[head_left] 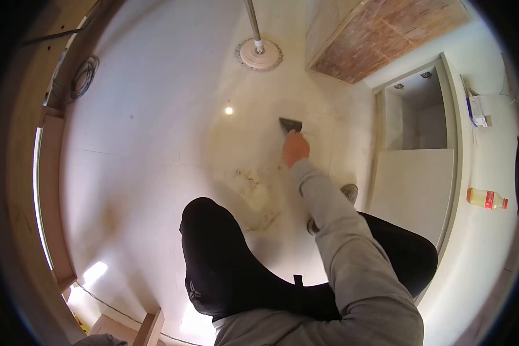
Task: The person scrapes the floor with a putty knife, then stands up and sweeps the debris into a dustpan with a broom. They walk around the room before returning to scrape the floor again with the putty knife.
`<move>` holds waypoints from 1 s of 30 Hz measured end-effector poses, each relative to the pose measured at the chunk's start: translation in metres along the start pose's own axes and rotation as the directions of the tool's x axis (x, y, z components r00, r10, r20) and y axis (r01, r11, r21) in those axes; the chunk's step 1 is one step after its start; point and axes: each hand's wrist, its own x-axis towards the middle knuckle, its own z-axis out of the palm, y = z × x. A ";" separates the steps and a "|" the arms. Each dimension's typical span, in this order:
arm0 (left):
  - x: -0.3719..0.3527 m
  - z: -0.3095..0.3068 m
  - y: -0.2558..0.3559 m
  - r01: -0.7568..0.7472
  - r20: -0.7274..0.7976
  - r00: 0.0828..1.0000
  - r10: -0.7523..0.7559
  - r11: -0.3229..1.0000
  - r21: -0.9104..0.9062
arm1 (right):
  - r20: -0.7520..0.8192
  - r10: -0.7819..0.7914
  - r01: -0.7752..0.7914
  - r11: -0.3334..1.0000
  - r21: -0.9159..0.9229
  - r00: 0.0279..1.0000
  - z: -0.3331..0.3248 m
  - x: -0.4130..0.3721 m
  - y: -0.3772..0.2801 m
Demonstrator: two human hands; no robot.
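My right hand (296, 149) is closed round the handle of a dark, flat-bladed scraper (291, 124), whose blade is at the pale tiled floor (155, 132). The handle is mostly hidden in my fingers. Brownish marks and a whitish smear (254, 190) lie on the floor between my knees and that hand. My left hand is not in view; only a bit of grey sleeve (101, 340) shows at the bottom left edge.
A round mop (259, 55) stands ahead. To the right are a wood-patterned panel (380, 40), an open cabinet (412, 150), a bottle (487, 199) and a small box (477, 111). A coiled cable (84, 76) lies far left; wooden boards (148, 328) are at lower left.
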 end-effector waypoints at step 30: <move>0.003 -0.009 -0.005 0.149 0.085 0.987 -0.138 0.979 -0.139 | 0.078 0.178 -0.192 0.952 0.237 0.981 -0.082 -0.041 0.049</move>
